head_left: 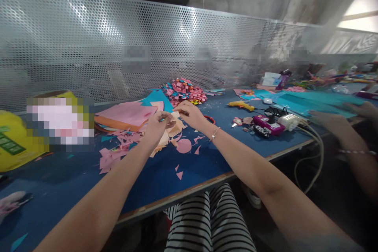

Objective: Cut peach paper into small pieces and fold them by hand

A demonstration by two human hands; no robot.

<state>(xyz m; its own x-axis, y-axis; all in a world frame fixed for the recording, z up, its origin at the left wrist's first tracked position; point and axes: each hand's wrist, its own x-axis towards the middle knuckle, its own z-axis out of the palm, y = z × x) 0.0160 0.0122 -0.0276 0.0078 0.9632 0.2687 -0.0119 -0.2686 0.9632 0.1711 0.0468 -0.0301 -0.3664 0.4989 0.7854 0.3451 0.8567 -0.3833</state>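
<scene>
My left hand [158, 123] and my right hand [190, 115] meet above the blue table, fingertips pinched close together. Between them is a small piece of peach paper [176, 115], partly hidden by the fingers. Right below lie more peach paper pieces [174, 129], with a pink paper circle [184, 145] in front. Pink paper scraps [121, 145] are scattered beside my left forearm. A red looped handle [210, 119] shows just behind my right wrist. To the left, pink sheets [126, 113] rest on orange paper [118, 124].
Against the perforated metal screen [165, 43] stands a pile of folded paper pieces [184, 91]. A yellow glue gun [240, 105] and a purple power strip [267, 125] with cables are on the right. Another person's hands [327, 120] are near blue sheets [307, 102]. Yellow bag [14, 138] at left.
</scene>
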